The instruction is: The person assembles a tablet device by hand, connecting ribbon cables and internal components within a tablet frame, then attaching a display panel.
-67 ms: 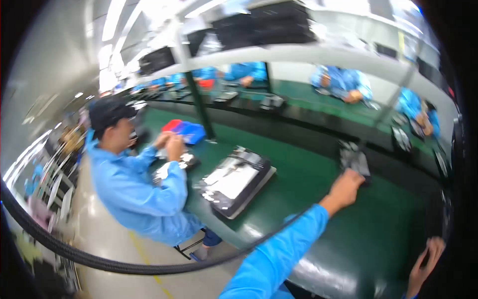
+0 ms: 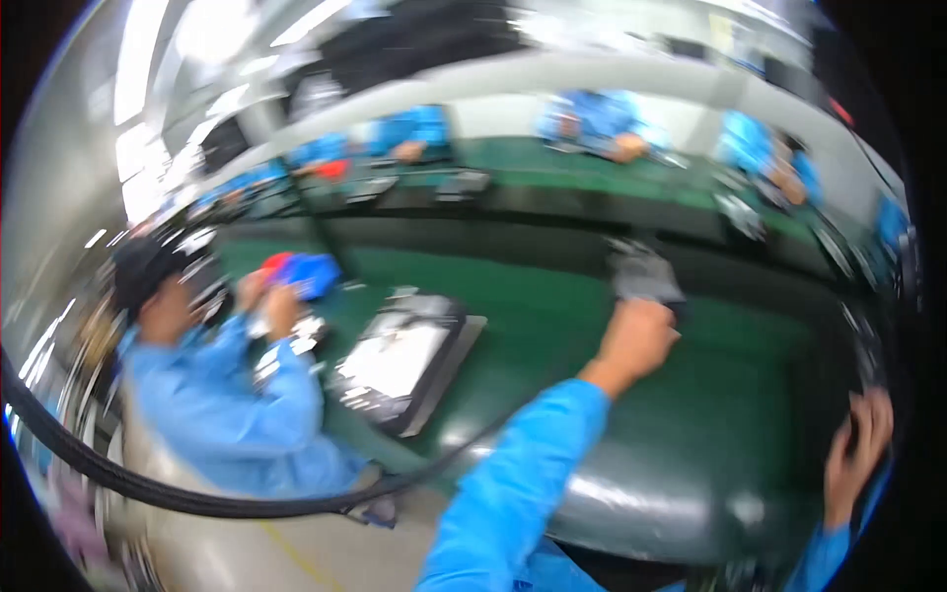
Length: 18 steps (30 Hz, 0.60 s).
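The left hand point(image 2: 636, 340) grasps a blurred grey part point(image 2: 643, 271) at one o'clock over the green bench point(image 2: 730, 414); the right hand point(image 2: 860, 444), at four o'clock, looks loosely curled, grip unclear.

One head-worn fisheye view looks down and forward across the green bench point(image 2: 552, 326), tilted, with straight edges bending at the rim. The person's own arms enter from below, close to the lens. A seated co-worker point(image 2: 227, 395) lies left, more workers far behind. Everything is motion-blurred.
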Each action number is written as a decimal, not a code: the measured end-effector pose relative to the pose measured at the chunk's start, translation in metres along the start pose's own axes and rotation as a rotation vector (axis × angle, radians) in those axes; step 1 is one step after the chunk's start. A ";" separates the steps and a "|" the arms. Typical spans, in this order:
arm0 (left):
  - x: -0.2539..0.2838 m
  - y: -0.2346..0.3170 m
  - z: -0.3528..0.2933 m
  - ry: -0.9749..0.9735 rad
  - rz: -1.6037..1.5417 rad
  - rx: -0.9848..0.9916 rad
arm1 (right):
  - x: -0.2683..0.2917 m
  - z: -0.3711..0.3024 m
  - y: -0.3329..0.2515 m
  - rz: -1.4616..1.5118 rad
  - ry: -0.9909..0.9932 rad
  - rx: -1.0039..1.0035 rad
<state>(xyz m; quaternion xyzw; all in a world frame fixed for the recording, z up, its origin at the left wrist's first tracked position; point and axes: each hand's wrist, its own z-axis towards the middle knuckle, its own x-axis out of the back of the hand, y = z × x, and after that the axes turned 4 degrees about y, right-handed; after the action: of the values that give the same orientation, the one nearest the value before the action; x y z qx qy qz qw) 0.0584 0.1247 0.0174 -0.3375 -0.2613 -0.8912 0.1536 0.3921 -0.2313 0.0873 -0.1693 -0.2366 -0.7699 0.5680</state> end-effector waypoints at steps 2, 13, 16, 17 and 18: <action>0.023 0.002 -0.012 -0.132 0.110 0.057 | 0.001 0.044 -0.032 -0.124 -0.002 -0.063; -0.005 0.012 -0.061 -0.079 -0.220 -0.303 | 0.013 0.036 -0.001 -0.020 -0.308 -0.200; 0.000 0.012 -0.063 -0.004 -0.255 -0.238 | 0.016 0.048 0.004 -0.066 -0.322 -0.196; 0.000 0.006 -0.065 -0.004 -0.247 -0.231 | 0.012 0.053 0.001 -0.106 -0.272 -0.076; 0.001 -0.002 -0.068 0.002 -0.225 -0.213 | 0.009 0.057 -0.003 -0.141 -0.267 -0.013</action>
<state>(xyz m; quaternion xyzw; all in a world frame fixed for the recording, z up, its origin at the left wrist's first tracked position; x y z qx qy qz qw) 0.0212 0.0877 -0.0260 -0.3197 -0.2016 -0.9257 0.0161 0.3862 -0.2058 0.1390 -0.2568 -0.3166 -0.7798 0.4751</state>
